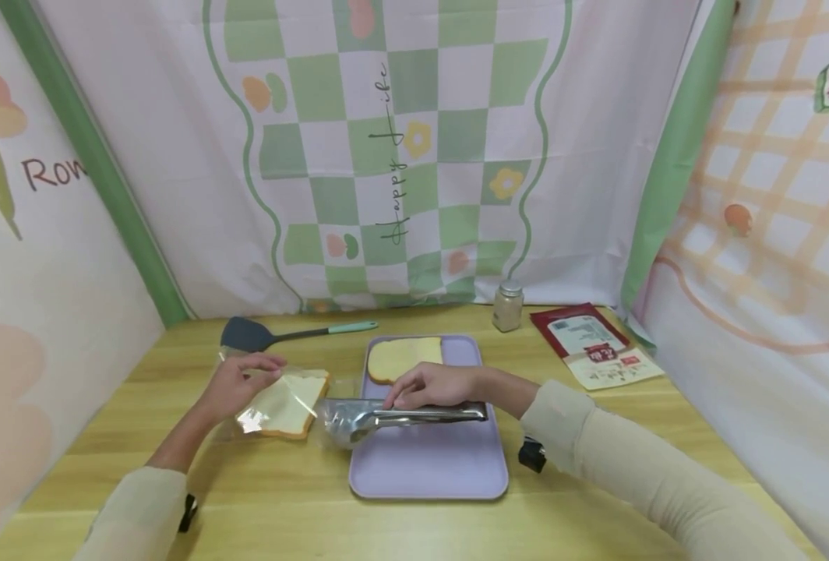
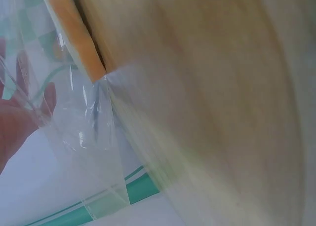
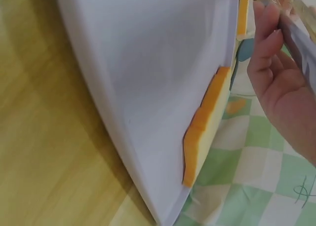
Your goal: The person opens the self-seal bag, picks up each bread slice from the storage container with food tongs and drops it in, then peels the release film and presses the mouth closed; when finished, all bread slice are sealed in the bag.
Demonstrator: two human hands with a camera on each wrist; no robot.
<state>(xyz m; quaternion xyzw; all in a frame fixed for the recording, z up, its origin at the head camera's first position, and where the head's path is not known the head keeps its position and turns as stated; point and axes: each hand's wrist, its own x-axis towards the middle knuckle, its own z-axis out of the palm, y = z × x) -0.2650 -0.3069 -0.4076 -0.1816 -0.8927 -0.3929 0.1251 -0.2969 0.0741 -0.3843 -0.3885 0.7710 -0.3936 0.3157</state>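
My right hand (image 1: 432, 386) holds a pair of metal tongs (image 1: 421, 415) crosswise above the lilac tray (image 1: 428, 471). The shiny, see-through-looking head of the tongs points left, near the bread bag. In the right wrist view, my fingertips (image 3: 270, 26) press on the grey metal arm of the tongs. To the left, a bread slice (image 1: 288, 401) lies inside a clear plastic bag (image 1: 249, 421). My left hand (image 1: 242, 383) is at the upper left of this bag. Through the film in the left wrist view, its fingers (image 2: 22, 68) appear apart. Another bread slice (image 1: 403, 358) lies at the tray's far end.
Behind the bag lies a dark spatula (image 1: 246, 333) with a mint handle. A small glass jar (image 1: 508, 308) with a metal lid stands at the back right. Beside it is a red and white packet (image 1: 597, 347). Fabric curtains (image 1: 449, 156) enclose the wooden table (image 1: 281, 506).
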